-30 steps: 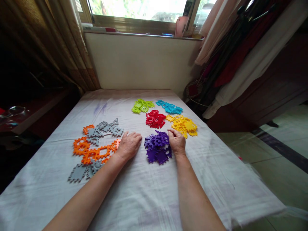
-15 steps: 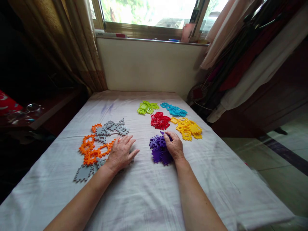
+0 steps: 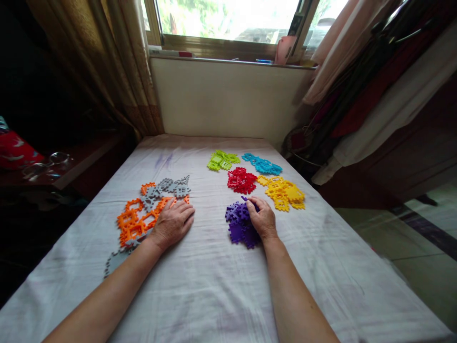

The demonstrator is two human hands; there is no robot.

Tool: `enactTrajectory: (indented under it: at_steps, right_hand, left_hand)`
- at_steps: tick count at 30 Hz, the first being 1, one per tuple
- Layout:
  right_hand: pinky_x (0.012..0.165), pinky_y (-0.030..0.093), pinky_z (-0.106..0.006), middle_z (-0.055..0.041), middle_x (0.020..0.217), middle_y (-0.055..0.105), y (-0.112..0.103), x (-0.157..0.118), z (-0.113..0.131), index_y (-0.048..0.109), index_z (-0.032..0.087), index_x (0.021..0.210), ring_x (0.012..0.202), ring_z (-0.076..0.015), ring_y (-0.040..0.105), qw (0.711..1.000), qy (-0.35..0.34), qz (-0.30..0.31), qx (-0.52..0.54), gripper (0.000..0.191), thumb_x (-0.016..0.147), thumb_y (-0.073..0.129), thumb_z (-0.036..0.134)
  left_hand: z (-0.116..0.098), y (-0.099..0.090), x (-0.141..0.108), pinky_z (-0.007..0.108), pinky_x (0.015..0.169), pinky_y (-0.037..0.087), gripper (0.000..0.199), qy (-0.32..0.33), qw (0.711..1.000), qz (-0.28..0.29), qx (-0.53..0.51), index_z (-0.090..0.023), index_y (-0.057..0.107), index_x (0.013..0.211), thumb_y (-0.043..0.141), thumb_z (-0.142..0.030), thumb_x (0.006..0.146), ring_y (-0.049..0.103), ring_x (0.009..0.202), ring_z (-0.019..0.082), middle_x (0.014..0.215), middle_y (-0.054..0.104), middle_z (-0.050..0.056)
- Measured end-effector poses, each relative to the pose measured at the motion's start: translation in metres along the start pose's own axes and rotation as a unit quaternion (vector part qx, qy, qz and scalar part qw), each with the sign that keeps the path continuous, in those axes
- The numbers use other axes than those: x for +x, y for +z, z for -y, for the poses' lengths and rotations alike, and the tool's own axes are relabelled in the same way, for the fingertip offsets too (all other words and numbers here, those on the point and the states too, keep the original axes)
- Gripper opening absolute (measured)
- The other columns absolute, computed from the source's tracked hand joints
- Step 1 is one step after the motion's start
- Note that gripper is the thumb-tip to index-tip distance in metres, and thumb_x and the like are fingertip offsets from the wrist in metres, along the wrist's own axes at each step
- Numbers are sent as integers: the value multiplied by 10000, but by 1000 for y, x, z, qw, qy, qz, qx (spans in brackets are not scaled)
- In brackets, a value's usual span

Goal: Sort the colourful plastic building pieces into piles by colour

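Note:
My left hand lies palm down, fingers stretched out and closer together, over the right side of the orange interlocking plastic pieces. Grey interlocking pieces lie beyond it, and another grey piece is partly covered by my left forearm. At the right edge of a purple pile of interlocking pieces, my right hand has its fingers curled round a purple piece, whose tip pokes out by the thumb. The palm hides the rest of that piece.
Past my right hand lie red pieces, yellow pieces, lime-green pieces and blue pieces. A white sheet covers the surface. Glasses rest on a dark side table. Clothes hang at the right.
My left hand has drawn its fingers together and slid slightly left, pushing orange and grey pieces leftward. The right hand stays at the purple pile. The view has shifted a little.

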State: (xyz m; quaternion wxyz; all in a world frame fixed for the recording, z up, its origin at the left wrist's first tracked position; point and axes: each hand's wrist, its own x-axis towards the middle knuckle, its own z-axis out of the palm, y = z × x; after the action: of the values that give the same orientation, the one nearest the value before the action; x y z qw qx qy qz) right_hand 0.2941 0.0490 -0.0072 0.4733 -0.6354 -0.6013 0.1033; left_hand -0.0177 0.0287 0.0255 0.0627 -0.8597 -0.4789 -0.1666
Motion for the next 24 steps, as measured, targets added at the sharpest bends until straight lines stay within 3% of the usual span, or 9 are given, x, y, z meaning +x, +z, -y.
enactTrajectory:
  at_steps: [4, 8, 12, 15, 17, 19, 24]
  right_hand:
    - [1032, 483, -458, -122, 1089, 742, 1, -1, 1, 758, 205, 946, 1074, -264, 656, 1000, -5, 1, -9, 390, 846, 505, 484]
    - [1071, 451, -482, -147, 1167, 711, -2, -2, 5, 744, 182, 1041, 1143, -279, 627, 999, -2, 17, -27, 458, 874, 478, 515]
    - [1121, 384, -535, -168, 1421, 555, -15, -9, 8, 650, 200, 1289, 1340, -319, 489, 995, -12, 62, -81, 595, 864, 533, 600]
    - [1142, 339, -568, -171, 1556, 398, -26, -17, 9, 536, 239, 1430, 1437, -350, 368, 983, -53, 129, -118, 770, 792, 636, 658]
    - [1153, 307, -589, -178, 1590, 339, -29, -22, 8, 495, 248, 1468, 1461, -375, 320, 970, -87, 179, -138, 882, 729, 696, 685]
    - [1158, 284, -606, -177, 1601, 320, -29, -26, 7, 482, 257, 1479, 1467, -392, 301, 957, -119, 214, -153, 951, 677, 736, 702]
    - [1150, 290, -605, -167, 1607, 317, -21, -30, 12, 490, 272, 1470, 1459, -394, 309, 952, -166, 201, -163, 959, 645, 789, 657]
  left_hand:
    - [10, -7, 8, 526, 1141, 305, 344, -18, 1000, -20, 4, -223, 728, 990, 444, -413, 947, 662, 1050, 255, 1085, 748, 87]
    - [16, -8, 43, 503, 1174, 268, 418, -64, 998, 8, 0, -235, 693, 1181, 453, -475, 937, 573, 1254, 269, 1313, 665, 99]
    - [33, -3, 90, 600, 1181, 184, 706, -168, 977, 123, 47, -217, 453, 1489, 465, -601, 896, 272, 1491, 366, 1617, 322, 155]
    - [50, 2, 107, 647, 1156, 187, 799, -218, 948, 228, 45, -236, 338, 1551, 429, -661, 880, 222, 1506, 387, 1650, 231, 165]
    - [57, 5, 105, 646, 1156, 190, 784, -204, 943, 258, 41, -251, 372, 1535, 431, -662, 870, 249, 1498, 377, 1641, 262, 155]
    - [62, 5, 96, 622, 1161, 203, 744, -181, 950, 250, 41, -257, 419, 1508, 430, -642, 871, 290, 1485, 355, 1628, 302, 145]
    - [65, 0, 63, 565, 1139, 279, 673, -143, 967, 208, 20, -256, 513, 1439, 440, -608, 870, 395, 1429, 332, 1574, 403, 149]
